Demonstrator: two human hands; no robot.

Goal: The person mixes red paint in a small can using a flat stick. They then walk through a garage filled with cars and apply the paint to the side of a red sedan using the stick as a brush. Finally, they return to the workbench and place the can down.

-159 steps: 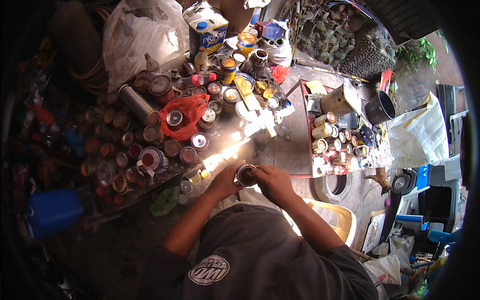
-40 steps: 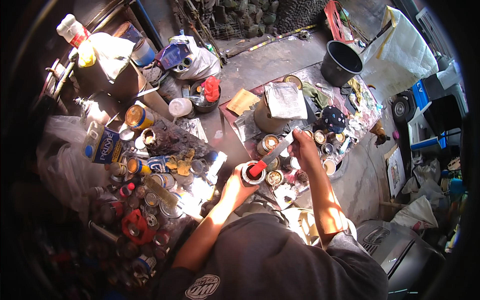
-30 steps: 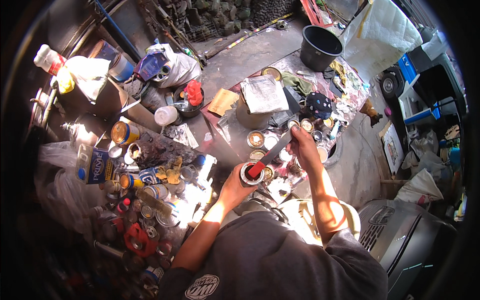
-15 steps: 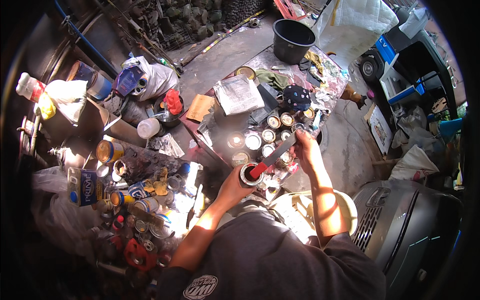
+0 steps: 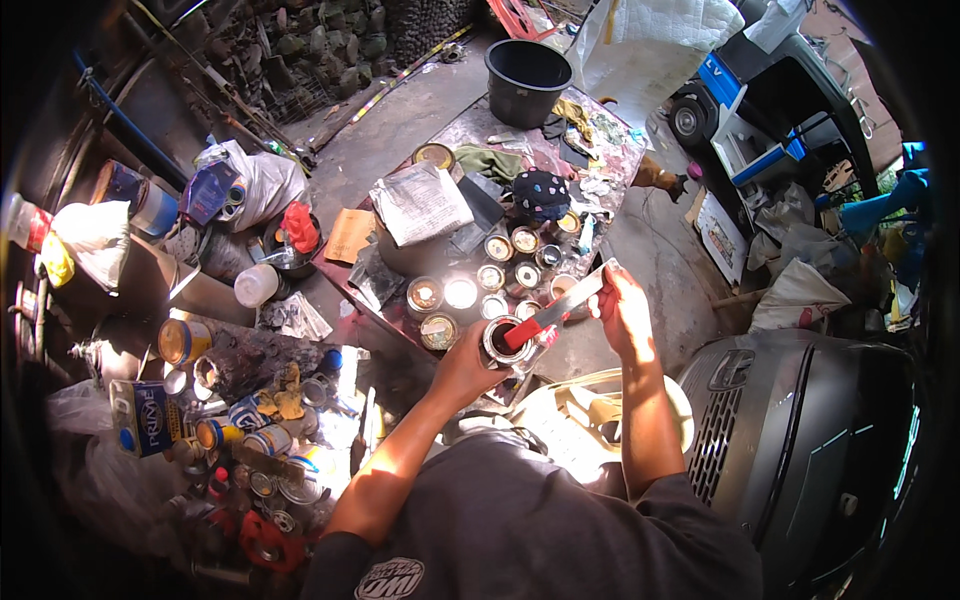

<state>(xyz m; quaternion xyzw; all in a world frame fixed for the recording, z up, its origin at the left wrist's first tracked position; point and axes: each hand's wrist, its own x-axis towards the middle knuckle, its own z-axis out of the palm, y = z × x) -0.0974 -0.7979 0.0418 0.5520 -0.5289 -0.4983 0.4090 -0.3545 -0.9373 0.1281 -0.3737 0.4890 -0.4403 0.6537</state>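
Note:
My left hand (image 5: 470,368) is wrapped round a small open metal can (image 5: 502,352) of dark red-brown paint. My right hand (image 5: 625,305) grips the upper end of a flat stirring blade (image 5: 570,300), whose red, paint-coated lower part dips into that can. Just beyond my hands, many small open tins (image 5: 490,277) crowd a paint-stained table (image 5: 340,283), along with folded paper (image 5: 420,205), a spotted dark cloth (image 5: 540,192) and a black bucket (image 5: 525,85).
Paint cans, bottles and bags (image 5: 210,435) are heaped at lower left. A grey car panel (image 5: 770,440) and a cream plastic chair (image 5: 530,410) are at lower right. A brown dog (image 5: 655,175) is beside a blue-and-white vehicle (image 5: 760,120) at upper right.
The view has turned, shifting surroundings leftward over the last second. Five seconds ago both my hands were on the can; now my right hand holds the blade in it.

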